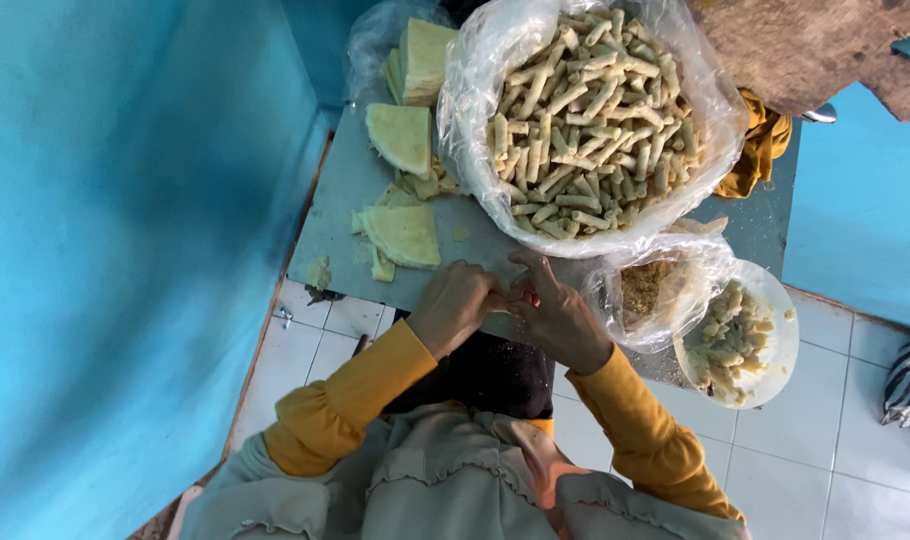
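Blue walls flank a grey table (pixel 345 190); left hand (pixel 453 305) and right hand (pixel 555 315) seemingly pinch something unclear.

Surface (pixel 345 190): matt grey, lightly dusted. Bag (pixel 475 90): thin glossy clear plastic, crinkled. Floor (pixel 835 440): smooth glazed white tile.

Home food-prep corner: heaped rolled snacks (pixel 590 120), tiled floor (pixel 825 440).

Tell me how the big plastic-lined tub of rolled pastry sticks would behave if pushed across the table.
The tub of rolled sticks looks heaped full, so probably heavy and slow to slide. Its thin plastic liner is loose and crinkled, so it would likely slip or bunch under a hand. The sticks lie piled above the rim; a hard shove might spill some.
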### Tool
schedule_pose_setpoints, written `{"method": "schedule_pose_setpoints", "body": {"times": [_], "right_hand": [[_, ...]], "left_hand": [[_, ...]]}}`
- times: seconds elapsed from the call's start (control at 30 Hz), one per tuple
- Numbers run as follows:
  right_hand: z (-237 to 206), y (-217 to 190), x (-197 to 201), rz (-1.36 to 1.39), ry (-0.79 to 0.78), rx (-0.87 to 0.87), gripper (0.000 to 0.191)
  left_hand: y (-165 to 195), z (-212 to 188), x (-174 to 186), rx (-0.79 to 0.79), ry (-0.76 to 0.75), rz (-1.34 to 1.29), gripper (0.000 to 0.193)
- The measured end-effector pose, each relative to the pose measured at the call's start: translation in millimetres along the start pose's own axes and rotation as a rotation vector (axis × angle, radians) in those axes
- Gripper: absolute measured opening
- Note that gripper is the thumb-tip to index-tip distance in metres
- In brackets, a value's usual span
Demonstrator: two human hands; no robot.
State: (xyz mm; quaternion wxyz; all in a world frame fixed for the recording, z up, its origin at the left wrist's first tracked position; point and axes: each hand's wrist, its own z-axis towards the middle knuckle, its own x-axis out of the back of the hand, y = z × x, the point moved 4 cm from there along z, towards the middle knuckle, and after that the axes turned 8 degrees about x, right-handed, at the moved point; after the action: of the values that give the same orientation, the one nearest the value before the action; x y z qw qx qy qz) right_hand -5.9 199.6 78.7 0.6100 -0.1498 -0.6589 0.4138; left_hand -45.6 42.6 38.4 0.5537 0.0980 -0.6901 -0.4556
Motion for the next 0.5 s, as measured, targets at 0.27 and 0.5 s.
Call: {"method": "schedule_pose_setpoints", "body": {"times": [0.27,0.5], "right_hand": [[-27.7,-40.2,-12.2,-0.463,0.218,0.322,0.047],[-7.9,-27.2,2.0,-0.203,0.256,0.147,0.041]], "left_hand": [[16.7,-36.9,8.9,-0.358,0.273,0.238,0.017],[16.5,-21.5,8.9,-0.218,0.168,0.17,0.015]]}}
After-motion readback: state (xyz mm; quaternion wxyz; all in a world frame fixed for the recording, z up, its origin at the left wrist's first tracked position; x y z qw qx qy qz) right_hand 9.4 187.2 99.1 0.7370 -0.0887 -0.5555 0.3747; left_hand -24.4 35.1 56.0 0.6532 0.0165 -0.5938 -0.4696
